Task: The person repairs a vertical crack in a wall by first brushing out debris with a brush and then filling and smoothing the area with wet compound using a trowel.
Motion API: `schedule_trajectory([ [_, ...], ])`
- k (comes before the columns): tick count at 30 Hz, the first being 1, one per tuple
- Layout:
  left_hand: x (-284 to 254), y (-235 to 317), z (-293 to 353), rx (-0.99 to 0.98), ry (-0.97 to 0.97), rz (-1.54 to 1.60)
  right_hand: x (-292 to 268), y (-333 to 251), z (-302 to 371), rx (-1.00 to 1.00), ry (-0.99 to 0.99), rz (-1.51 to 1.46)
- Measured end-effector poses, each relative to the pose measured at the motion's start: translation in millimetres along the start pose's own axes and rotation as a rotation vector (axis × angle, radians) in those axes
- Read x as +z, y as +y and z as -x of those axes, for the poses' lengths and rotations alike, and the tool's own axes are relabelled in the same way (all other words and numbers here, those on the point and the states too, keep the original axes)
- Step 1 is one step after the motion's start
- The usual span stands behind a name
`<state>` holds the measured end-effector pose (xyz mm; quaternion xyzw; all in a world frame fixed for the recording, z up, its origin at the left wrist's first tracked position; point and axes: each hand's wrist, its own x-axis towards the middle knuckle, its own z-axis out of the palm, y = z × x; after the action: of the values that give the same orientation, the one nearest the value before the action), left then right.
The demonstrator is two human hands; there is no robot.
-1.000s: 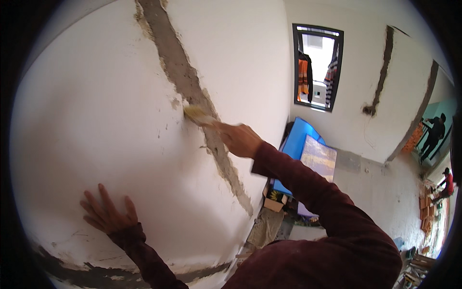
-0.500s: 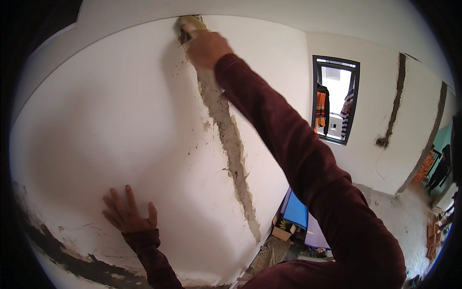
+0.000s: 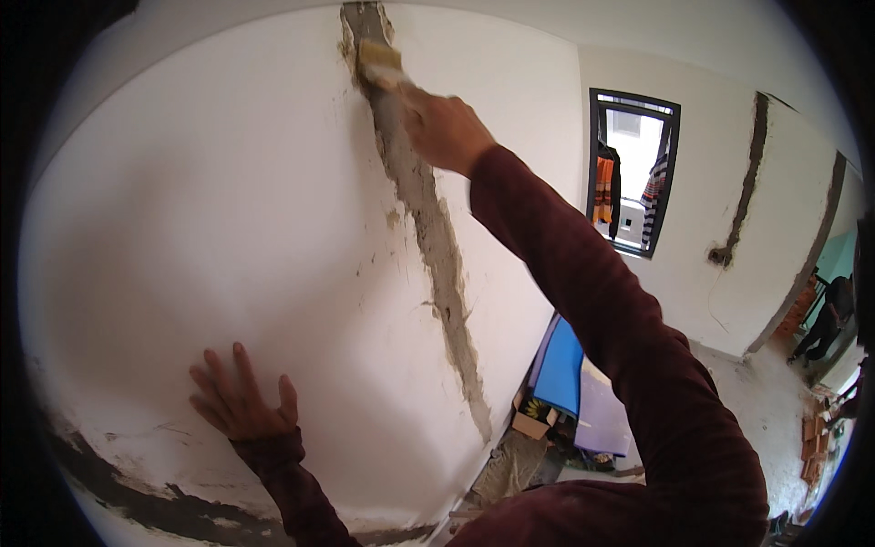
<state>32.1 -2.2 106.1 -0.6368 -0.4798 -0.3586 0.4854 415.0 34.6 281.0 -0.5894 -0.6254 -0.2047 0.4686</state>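
Observation:
My right hand (image 3: pixel 447 130) is closed round the handle of a paintbrush (image 3: pixel 379 62) with wide, pale yellowish bristles. Its bristles lie against the upper part of a grey mortar-filled strip (image 3: pixel 428 228) that runs down the white wall (image 3: pixel 228 210). Motion blurs the brush somewhat. Ragged edges and small chips line the strip. Lower on the left, my left hand (image 3: pixel 241 401) rests flat on the wall with its fingers spread, holding nothing.
Below right, blue and purple sheets (image 3: pixel 558 378) lean near a cardboard box (image 3: pixel 533 419). A dark-framed window (image 3: pixel 635 173) shows hanging clothes. More grey strips (image 3: pixel 753 178) mark the far wall. Stacked bricks (image 3: pixel 814 447) and a person in dark clothes (image 3: pixel 828 314) are at far right.
My right hand has moved down and to the right from the top of the strip, bringing the brush into clearer sight. My left hand stays on the wall. The view has tilted slightly.

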Motion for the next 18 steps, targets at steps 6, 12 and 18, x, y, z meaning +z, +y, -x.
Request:
schedule_trajectory([
  [6,-5,-2,-3,-0.015,0.0,-0.045,-12,39,61,-0.06,0.029,-0.121],
  [12,13,1,-3,-0.006,0.078,-0.011,64,64,101,0.057,-0.013,0.041],
  [18,14,-2,-4,0.038,0.101,-0.067,122,65,312,0.292,-0.395,-0.144],
])
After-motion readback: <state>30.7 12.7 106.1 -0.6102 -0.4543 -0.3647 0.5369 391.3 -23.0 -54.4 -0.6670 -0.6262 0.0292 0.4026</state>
